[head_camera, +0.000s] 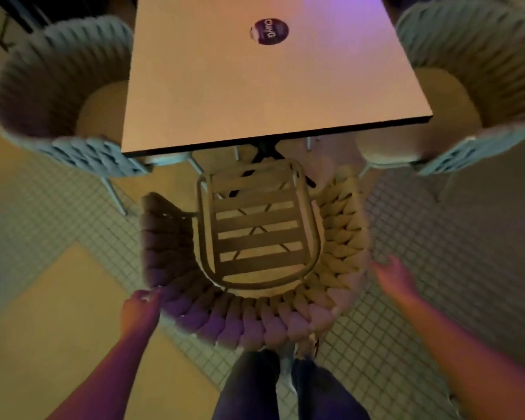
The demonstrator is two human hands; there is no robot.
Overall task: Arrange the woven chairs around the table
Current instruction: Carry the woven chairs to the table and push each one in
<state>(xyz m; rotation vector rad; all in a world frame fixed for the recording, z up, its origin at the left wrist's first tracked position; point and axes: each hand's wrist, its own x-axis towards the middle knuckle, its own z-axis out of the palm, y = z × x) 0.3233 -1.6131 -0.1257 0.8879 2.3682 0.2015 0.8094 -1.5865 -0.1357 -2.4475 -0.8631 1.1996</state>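
Note:
A woven chair (340, 237) with a slatted seat and no cushion stands right in front of me, facing the square table (255, 95). Its front sits near the table's near edge. My left hand (138, 310) is curled against the left rear of the chair's woven backrest, seemingly gripping its rim. My right hand (393, 275) hovers with fingers apart just right of the backrest, a small gap between them. Two more woven chairs with cushions flank the table, one at the left (49, 86) and one at the right (467, 65).
A round dark sticker (269, 31) lies on the tabletop. The table's black pedestal base (267, 153) shows under its near edge. The floor is small square tile with plain yellow bands at the left. My legs (285, 389) stand directly behind the chair.

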